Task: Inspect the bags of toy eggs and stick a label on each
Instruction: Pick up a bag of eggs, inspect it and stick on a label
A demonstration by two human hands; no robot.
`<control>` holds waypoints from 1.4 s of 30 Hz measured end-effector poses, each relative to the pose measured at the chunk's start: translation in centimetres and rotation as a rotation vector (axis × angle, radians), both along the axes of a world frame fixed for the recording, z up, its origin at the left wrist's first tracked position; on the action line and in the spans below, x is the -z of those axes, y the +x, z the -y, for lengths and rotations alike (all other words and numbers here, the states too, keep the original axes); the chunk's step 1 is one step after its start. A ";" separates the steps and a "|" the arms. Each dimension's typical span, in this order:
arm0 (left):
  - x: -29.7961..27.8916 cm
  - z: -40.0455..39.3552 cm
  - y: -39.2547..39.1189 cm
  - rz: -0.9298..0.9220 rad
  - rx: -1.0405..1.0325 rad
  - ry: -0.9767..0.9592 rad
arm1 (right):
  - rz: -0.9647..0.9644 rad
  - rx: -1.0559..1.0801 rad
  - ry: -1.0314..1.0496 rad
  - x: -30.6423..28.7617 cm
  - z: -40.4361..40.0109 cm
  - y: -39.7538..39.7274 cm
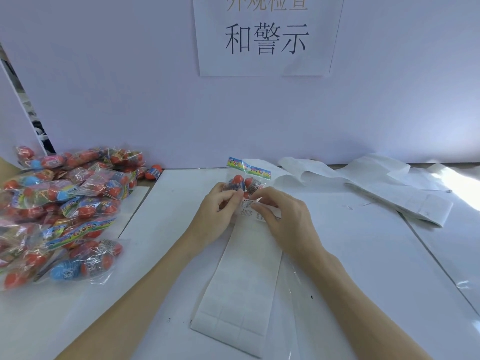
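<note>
Both hands meet at the middle of the white bench (363, 255), just above the far end of a long label backing strip (241, 281) that runs toward the near edge. The left hand (215, 211) holds a clear bag of toy eggs (244, 183) from the left side, its grip closed around the bag's lower part with fingers curled. The bag stands roughly upright, its colourful header card (249, 167) at the far end, and red eggs with dark bands show through the film. The right hand (280, 214) pinches a white warning label (249, 209) between thumb and fingertips, the label lying against the near part of the bag; whether it is fully stuck down cannot be told.

At the far left of the bench sits a large pile of bagged eggs (65, 203), red and blue. At the far right lie crumpled used backing sheets (389, 183). A paper sign (267, 37) with printed characters hangs on the wall behind.
</note>
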State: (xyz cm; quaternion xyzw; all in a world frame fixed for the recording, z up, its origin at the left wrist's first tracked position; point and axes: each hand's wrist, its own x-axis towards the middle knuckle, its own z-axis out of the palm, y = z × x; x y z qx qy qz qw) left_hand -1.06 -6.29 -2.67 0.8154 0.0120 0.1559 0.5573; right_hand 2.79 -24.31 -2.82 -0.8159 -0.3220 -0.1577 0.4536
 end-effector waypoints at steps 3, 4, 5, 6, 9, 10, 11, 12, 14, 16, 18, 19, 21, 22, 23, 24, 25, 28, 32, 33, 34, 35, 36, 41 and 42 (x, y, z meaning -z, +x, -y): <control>0.0 -0.2 0.1 -0.024 0.014 -0.034 | -0.030 -0.012 -0.002 0.0 -0.1 -0.3; -0.1 -0.2 0.1 -0.032 0.019 -0.048 | -0.040 -0.016 -0.007 0.0 -0.2 -0.3; -0.2 -0.2 0.1 -0.037 0.023 -0.062 | -0.046 -0.019 -0.010 0.0 -0.2 -0.3; -0.3 -0.2 0.1 -0.043 0.026 -0.079 | -0.049 -0.022 -0.011 0.0 -0.3 -0.3; -0.4 -0.3 0.1 -0.058 0.030 -0.124 | -0.066 -0.039 -0.011 -0.1 -0.3 -0.4; -0.4 -0.4 0.1 -0.063 0.032 -0.130 | -0.065 -0.040 -0.013 -0.1 -0.3 -0.4; -0.4 -0.4 0.1 -0.068 0.033 -0.138 | -0.062 -0.040 -0.014 -0.1 -0.3 -0.4; -0.4 -0.4 0.0 -0.072 0.034 -0.150 | -0.061 -0.040 -0.014 0.0 -0.3 -0.4; -0.5 -0.5 0.0 -0.076 0.036 -0.168 | -0.058 -0.043 -0.013 0.0 -0.3 -0.4; -0.4 -0.6 0.1 -0.082 0.046 -0.180 | -0.066 -0.059 -0.018 0.0 -0.3 -0.4; -0.4 -0.8 0.1 -0.091 0.066 -0.207 | -0.068 -0.063 -0.025 0.0 -0.3 -0.4; -0.4 -0.8 0.1 -0.100 0.077 -0.224 | -0.065 -0.055 -0.029 0.0 -0.2 -0.3; -0.4 -1.0 0.2 -0.113 0.088 -0.240 | -0.060 -0.043 -0.033 0.2 -0.3 -0.3; -0.4 -1.1 0.2 -0.115 0.091 -0.239 | -0.062 -0.042 -0.032 0.2 -0.3 -0.3; -0.4 -1.1 0.2 -0.117 0.096 -0.239 | -0.067 -0.042 -0.034 0.2 -0.3 -0.3; -0.4 -1.1 0.2 -0.120 0.101 -0.239 | -0.070 -0.046 -0.034 0.2 -0.3 -0.3; -0.4 -1.2 0.1 -0.121 0.106 -0.239 | -0.065 -0.049 -0.032 0.1 -0.3 -0.4; -0.5 -1.2 0.1 -0.129 0.119 -0.266 | -0.038 -0.046 -0.029 0.1 -0.4 -0.4; -0.6 -1.2 0.0 -0.137 0.109 -0.267 | -0.015 -0.043 -0.044 0.1 -0.4 -0.5; -0.7 -1.2 0.0 -0.141 0.116 -0.285 | -0.013 -0.044 -0.046 0.1 -0.4 -0.5; -0.7 -1.2 0.0 -0.144 0.120 -0.297 | -0.014 -0.051 -0.046 0.1 -0.4 -0.4; -0.7 -1.3 0.0 -0.142 0.117 -0.294 | -0.015 -0.062 -0.047 0.1 -0.4 -0.4; -0.7 -1.3 0.0 -0.134 0.106 -0.279 | -0.012 -0.075 -0.042 0.0 -0.4 -0.5; -0.5 -1.1 0.1 -0.098 0.063 -0.276 | -0.106 0.008 0.255 -0.9 -1.0 -0.9; -0.5 -1.1 0.1 -0.091 0.061 -0.299 | -0.134 0.052 0.317 -1.0 -0.9 -0.8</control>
